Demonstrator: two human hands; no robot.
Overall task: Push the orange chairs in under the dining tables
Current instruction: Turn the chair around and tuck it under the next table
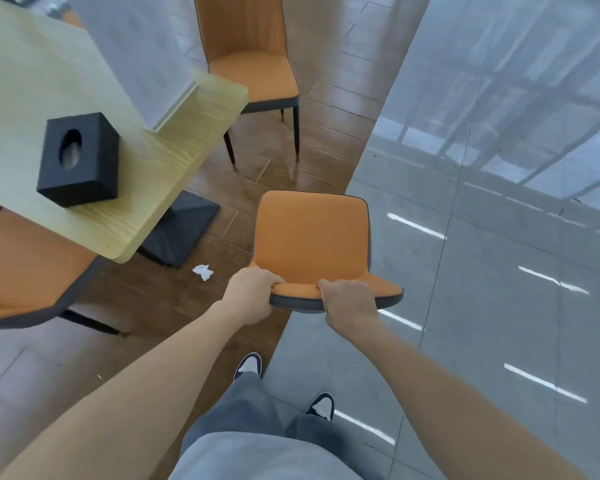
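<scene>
We have both hands on it: our left hand [253,294] curls over the top edge of the backrest, our right hand [349,304] wraps the same edge just beside it, fingers folded onto the orange face. The orange padded chair with grey piping [312,237] stands out in the open, straddling the line where brown wood-look floor [326,126] meets glossy grey tile [482,271], well apart from the pale wood-grain bench [174,161]. Between chair and bench lies a crumpled white tissue [202,271] on the floor, and the bench's dark pyramid-shaped pedestal base [181,230] sits just beyond it. On the bench, a black tissue box with an oval opening [78,161] and a white upright divider panel [146,57]. A second orange chair [253,64] stands at the far end, seat tucked partly beneath the bench corner. A third orange seat [25,282] shows at left, under the near edge.
</scene>
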